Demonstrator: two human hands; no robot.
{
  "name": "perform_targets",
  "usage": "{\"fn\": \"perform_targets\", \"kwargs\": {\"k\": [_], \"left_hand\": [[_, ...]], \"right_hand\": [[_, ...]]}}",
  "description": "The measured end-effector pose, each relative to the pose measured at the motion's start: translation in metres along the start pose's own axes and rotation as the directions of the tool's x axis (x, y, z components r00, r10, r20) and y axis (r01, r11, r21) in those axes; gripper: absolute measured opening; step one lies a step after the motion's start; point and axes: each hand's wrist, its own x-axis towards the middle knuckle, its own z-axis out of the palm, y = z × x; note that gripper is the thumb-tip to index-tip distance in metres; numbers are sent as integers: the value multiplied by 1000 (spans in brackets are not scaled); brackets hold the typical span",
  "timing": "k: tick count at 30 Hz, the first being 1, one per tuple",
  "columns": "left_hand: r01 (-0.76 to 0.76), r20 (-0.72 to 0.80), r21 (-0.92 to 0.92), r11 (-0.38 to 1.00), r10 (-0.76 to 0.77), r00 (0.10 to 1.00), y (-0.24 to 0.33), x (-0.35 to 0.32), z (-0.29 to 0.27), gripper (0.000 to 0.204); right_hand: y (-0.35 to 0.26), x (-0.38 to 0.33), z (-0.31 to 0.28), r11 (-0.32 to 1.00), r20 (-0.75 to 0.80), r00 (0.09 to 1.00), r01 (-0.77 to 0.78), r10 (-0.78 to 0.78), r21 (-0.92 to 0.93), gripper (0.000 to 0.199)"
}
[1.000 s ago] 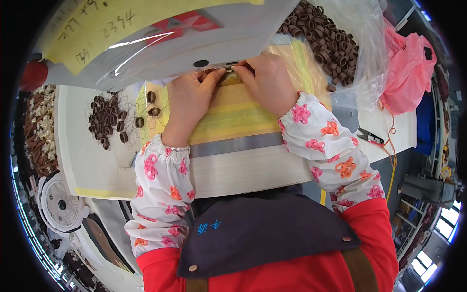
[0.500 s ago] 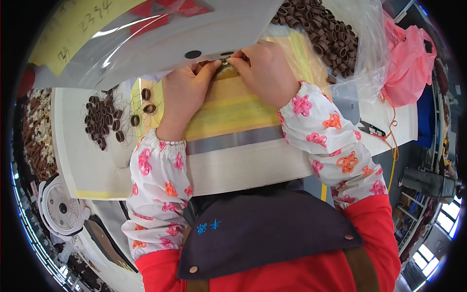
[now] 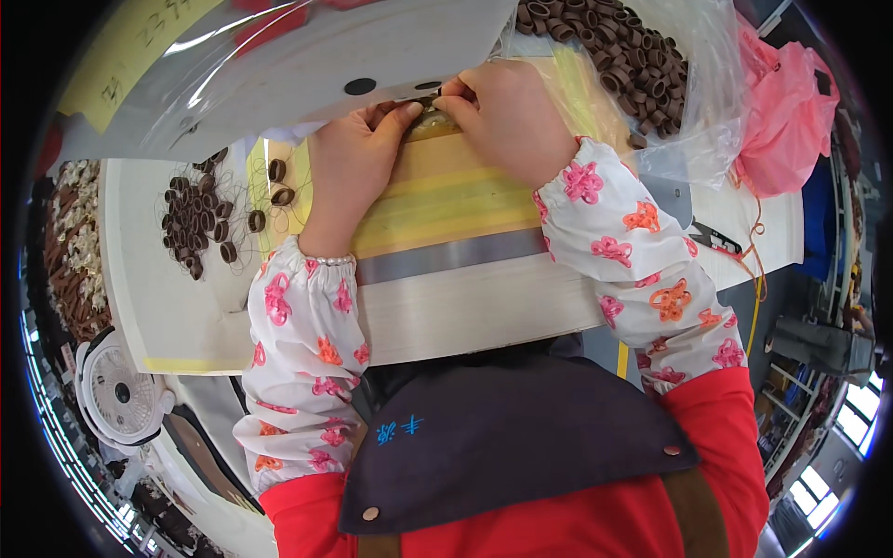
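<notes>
left hand (image 3: 349,167): fingertips pinch a small brown ring (image 3: 430,119) from its left.
right hand (image 3: 507,116): grip pressed on the same ring from its right; both equally near.
ring place: far edge of the surface (image 3: 465,307), under a plastic sheet (image 3: 307,65).
clear bag (image 3: 688,112): holds brown rings, far right corner.
loose rings (image 3: 200,223): left side.

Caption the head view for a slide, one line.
Both hands, left hand and right hand, pinch a small brown ring over a yellow-striped board.
</notes>
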Motion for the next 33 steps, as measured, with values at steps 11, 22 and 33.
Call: {"fn": "perform_targets", "kwargs": {"k": [11, 22, 33], "left_hand": [[53, 25, 81, 995, -55, 998, 5, 0, 1, 25], [-400, -64, 259, 879, 429, 901, 6, -31, -4, 27], [-8, -181, -79, 997, -6, 983, -14, -47, -69, 16]], "right_hand": [[6, -3, 1, 997, -14, 997, 70, -71, -12, 11], [5, -6, -17, 995, -97, 993, 56, -64, -87, 13], [48, 21, -76, 585, -144, 979, -202, 144, -786, 24]]}}
